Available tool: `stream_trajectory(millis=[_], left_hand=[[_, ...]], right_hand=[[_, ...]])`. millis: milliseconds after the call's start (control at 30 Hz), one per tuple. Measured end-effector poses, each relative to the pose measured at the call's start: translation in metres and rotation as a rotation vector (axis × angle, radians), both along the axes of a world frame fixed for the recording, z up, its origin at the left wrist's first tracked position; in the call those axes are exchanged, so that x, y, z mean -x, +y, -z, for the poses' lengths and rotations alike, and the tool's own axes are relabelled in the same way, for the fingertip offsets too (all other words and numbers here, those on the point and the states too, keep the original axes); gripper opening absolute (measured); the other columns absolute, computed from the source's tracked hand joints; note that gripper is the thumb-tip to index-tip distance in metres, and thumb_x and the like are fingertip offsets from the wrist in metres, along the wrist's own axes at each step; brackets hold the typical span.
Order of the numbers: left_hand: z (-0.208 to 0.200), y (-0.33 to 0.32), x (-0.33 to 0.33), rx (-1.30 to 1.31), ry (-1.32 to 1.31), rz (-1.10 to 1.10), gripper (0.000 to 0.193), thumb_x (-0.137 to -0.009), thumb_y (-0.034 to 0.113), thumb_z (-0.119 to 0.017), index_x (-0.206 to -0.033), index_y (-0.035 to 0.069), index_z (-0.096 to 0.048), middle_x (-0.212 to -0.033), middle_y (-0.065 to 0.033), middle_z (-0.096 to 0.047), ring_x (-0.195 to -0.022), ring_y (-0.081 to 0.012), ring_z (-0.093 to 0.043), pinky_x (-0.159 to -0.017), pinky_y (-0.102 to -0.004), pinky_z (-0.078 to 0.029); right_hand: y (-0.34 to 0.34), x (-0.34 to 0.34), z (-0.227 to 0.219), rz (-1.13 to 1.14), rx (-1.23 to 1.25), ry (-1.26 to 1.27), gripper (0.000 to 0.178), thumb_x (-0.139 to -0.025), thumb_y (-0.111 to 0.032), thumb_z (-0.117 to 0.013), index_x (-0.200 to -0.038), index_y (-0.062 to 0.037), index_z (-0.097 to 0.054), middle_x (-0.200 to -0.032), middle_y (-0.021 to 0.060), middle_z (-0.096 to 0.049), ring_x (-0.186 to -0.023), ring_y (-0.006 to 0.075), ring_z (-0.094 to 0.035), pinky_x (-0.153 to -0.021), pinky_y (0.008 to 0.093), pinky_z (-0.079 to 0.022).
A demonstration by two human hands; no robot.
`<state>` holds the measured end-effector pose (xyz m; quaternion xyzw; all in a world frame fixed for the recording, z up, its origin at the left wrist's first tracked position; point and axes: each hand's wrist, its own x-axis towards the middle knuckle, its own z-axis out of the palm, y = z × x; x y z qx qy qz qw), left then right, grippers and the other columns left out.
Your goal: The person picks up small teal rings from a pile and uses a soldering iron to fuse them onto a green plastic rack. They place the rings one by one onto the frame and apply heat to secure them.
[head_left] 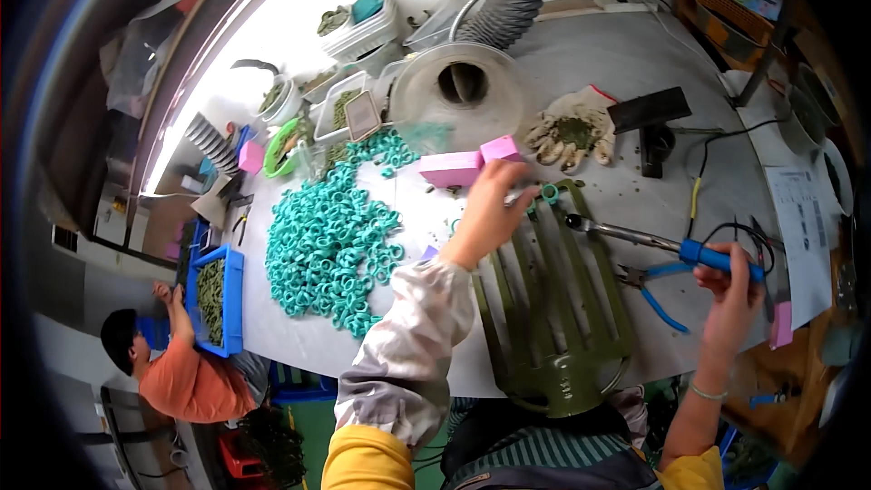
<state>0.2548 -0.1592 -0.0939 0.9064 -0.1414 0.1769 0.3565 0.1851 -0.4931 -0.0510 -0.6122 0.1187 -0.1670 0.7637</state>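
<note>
A dark green plastic fan-shaped rake head lies on the grey worktable in front of me, tines pointing away. My left hand reaches over its far tines and pinches a small teal ring at a tine tip. My right hand grips the blue handle of a soldering iron, whose metal tip points left toward the tines. A big pile of teal rings lies to the left of my left hand.
Pink blocks, a dirty work glove, blue-handled pliers and a fume extraction funnel with a ribbed hose sit on the table. Bins of green parts stand at the far left. Another person works at a blue tray at the lower left.
</note>
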Motion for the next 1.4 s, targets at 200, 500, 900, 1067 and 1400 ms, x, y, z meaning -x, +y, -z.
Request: stream_trajectory(millis=[200, 500, 900, 1067, 1400], left_hand=[[-0.008, 0.157, 0.071, -0.567, 0.084, -0.508, 0.023, -0.077, -0.006, -0.062, -0.096, 0.006, -0.066, -0.095, -0.0127, -0.061, -0.093, -0.0355, -0.057, -0.08, -0.0433, -0.049], [0.015, 0.191, 0.096, -0.233, 0.138, -0.524, 0.019, -0.088, 0.0, -0.065, -0.102, 0.006, -0.075, -0.088, -0.0054, -0.068, -0.075, -0.0169, -0.067, -0.07, -0.0295, -0.055], [-0.032, 0.071, 0.061, 0.395, 0.514, -0.064, 0.034, -0.091, 0.009, -0.069, -0.124, 0.002, -0.066, -0.1, -0.0057, -0.071, -0.088, -0.0097, -0.064, -0.078, -0.0242, -0.051], [-0.024, -0.009, 0.021, 0.224, 0.228, 0.05, 0.026, -0.088, 0.005, -0.07, -0.114, 0.001, -0.067, -0.099, -0.0125, -0.069, -0.08, -0.0202, -0.065, -0.073, -0.0312, -0.053], [0.005, -0.046, -0.027, -0.119, 0.019, 0.101, 0.029, -0.079, 0.004, -0.074, -0.108, 0.003, -0.071, -0.105, -0.0141, -0.069, -0.097, -0.0353, -0.063, -0.085, -0.0398, -0.051]], right_hand=[[-0.001, 0.007, -0.002, -0.063, -0.021, 0.007, 0.028, -0.097, -0.026, -0.06, -0.09, -0.0003, -0.07, -0.072, 0.0076, -0.07, -0.057, 0.0126, -0.067, -0.054, 0.024, -0.054], [-0.005, 0.015, -0.013, -0.074, 0.029, 0.003, 0.029, -0.097, -0.027, -0.06, -0.09, -0.0008, -0.07, -0.073, 0.0072, -0.07, -0.057, 0.0118, -0.066, -0.055, 0.0235, -0.054], [-0.046, 0.019, -0.043, 0.01, 0.136, -0.058, 0.03, -0.097, -0.029, -0.061, -0.091, -0.0008, -0.07, -0.075, 0.0069, -0.07, -0.059, 0.0119, -0.066, -0.057, 0.0242, -0.052], [-0.026, 0.0, -0.014, -0.016, 0.042, -0.03, 0.031, -0.098, -0.028, -0.06, -0.093, 0.0018, -0.07, -0.075, 0.0088, -0.07, -0.063, 0.0147, -0.069, -0.06, 0.0259, -0.055], [0.003, -0.024, 0.022, -0.073, -0.05, -0.008, 0.033, -0.1, -0.025, -0.056, -0.094, 0.0036, -0.069, -0.078, 0.011, -0.071, -0.068, 0.0171, -0.071, -0.065, 0.0268, -0.058]])
